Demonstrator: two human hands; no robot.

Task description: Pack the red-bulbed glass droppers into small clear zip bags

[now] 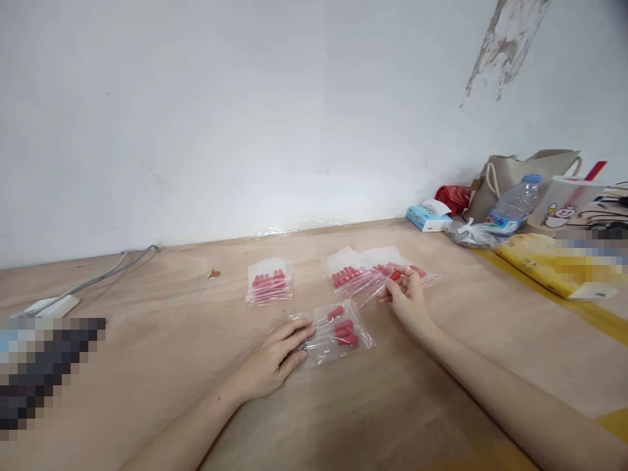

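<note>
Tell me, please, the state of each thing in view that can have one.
Left hand, open, resting on near bag
Right hand, pinching red piece
Near bag, lying flat, red pieces inside, seal unclear
Left bags, stacked
Right bags, overlapping
Bottle, capped
Cup, straw inserted
Tissue pack, opened

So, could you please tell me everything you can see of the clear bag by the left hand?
The clear bag looks like thin, glossy, see-through plastic, slightly wrinkled. It lies flat and slightly askew on the wooden table, nearer the camera than the other bags. Red pieces show toward its right side, most clustered, one set apart farther back. The fingertips of the left hand rest on its left side. Whether it is sealed, I cannot tell.
</note>
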